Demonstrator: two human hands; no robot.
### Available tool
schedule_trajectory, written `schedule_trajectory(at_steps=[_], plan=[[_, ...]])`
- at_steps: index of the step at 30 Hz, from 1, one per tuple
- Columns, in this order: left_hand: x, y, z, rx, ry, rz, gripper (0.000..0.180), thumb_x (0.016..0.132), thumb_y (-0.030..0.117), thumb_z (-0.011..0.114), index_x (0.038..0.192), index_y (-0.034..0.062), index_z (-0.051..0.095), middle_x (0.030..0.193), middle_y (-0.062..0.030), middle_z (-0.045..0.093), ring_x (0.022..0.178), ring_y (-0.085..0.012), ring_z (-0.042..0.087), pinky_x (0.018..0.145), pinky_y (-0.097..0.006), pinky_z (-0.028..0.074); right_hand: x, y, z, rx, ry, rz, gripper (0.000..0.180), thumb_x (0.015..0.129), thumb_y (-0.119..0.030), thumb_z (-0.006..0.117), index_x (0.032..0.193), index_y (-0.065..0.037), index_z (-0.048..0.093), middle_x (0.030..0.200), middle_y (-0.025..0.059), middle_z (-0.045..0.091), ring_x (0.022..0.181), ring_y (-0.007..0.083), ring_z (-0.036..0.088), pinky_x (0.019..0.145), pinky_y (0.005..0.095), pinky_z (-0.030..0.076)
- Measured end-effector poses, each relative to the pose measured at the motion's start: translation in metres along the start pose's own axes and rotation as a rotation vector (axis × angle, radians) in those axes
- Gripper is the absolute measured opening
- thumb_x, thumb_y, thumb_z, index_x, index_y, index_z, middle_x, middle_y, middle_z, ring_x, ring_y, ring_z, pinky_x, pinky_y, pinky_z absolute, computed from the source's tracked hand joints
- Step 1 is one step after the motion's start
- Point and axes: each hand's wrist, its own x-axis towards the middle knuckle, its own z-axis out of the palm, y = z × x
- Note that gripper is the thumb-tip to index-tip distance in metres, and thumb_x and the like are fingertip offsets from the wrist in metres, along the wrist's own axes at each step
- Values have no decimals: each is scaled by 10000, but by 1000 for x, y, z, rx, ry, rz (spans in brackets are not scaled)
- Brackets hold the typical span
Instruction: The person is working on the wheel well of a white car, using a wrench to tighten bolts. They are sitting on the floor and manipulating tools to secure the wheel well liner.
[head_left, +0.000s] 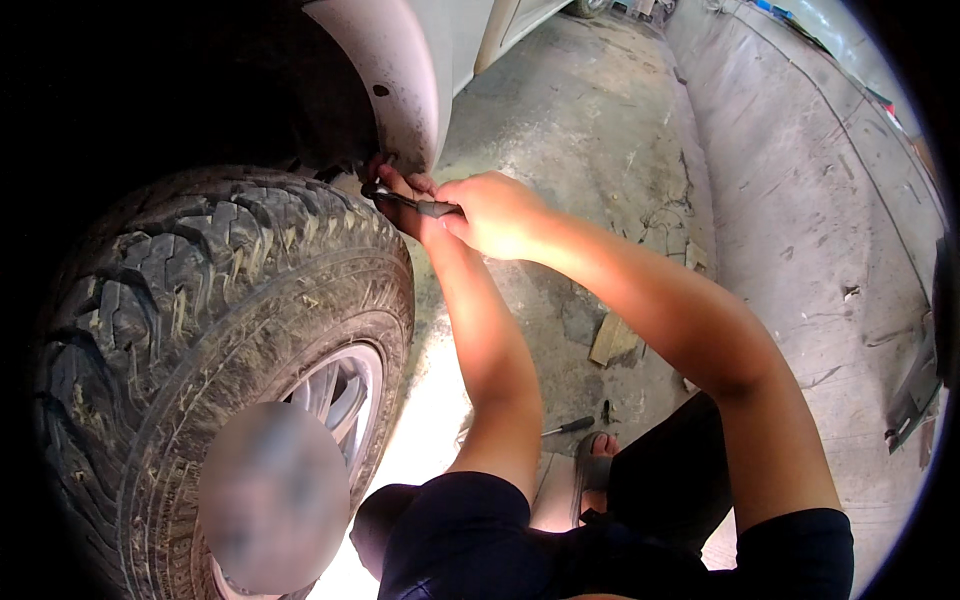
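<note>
Ratchet wrench (430,208): near fender's (412,100) lower edge, beside tyre (240,240). Right hand (497,217): fingers wrapped round handle end. Left hand (411,222) by ratchet head; partly hidden, grip cannot be told. Judged stiff, fairly heavy, not fragile; best held by handle.

Left arm (487,350) extended, right arm (690,320) bent, right grip (497,214) curled beside partly hidden left grip (411,219)
</note>
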Motion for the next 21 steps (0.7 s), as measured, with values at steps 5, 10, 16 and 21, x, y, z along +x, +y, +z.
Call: schedule_trajectory(at_steps=[5,10,16,21], plan=[[5,-3,6,176,77,207,236,926,234,681,1047,41,617,946,-30,638,703,-66,528,582,-196,391,-2,0,3,6,126,-38,231,875,-230,592,1021,-57,637,867,187,669,875,396,636,753,485,503],[3,-17,6,262,166,234,177,877,191,737,938,41,667,911,-28,685,784,-125,598,711,-261,456,8,3,12,-95,176,6,292,919,-335,565,1025,-70,627,833,185,671,835,382,656,722,484,514],[37,-24,-32,-385,-17,14,128,846,47,697,964,38,645,931,-65,672,816,-158,614,773,-284,467,28,-21,-18,-269,113,-64,328,903,-405,601,943,-85,659,839,153,688,849,346,677,694,483,542],[0,-23,11,-169,128,43,113,929,131,563,947,30,612,950,-73,655,846,-177,610,852,-320,458,53,-53,-53,-419,-38,10,279,893,-345,610,959,-83,680,854,137,695,872,355,676,726,473,551]])
